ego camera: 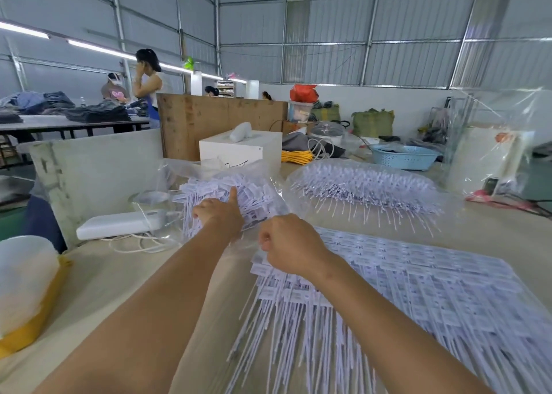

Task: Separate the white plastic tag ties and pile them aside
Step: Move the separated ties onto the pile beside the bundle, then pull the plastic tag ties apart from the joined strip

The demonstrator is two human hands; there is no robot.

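Head cam – left hand grips a bunch from the bagged tag ties, right hand is fisted over the laid-out pile – can't tell if it pinches one.

text: none legible | tag ties: printed labels blurred, unreadable

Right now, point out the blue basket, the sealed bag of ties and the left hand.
blue basket (403, 157): head view, front wall.
sealed bag of ties (367, 184): head view, bag's middle.
left hand (219, 216): head view, back of hand.
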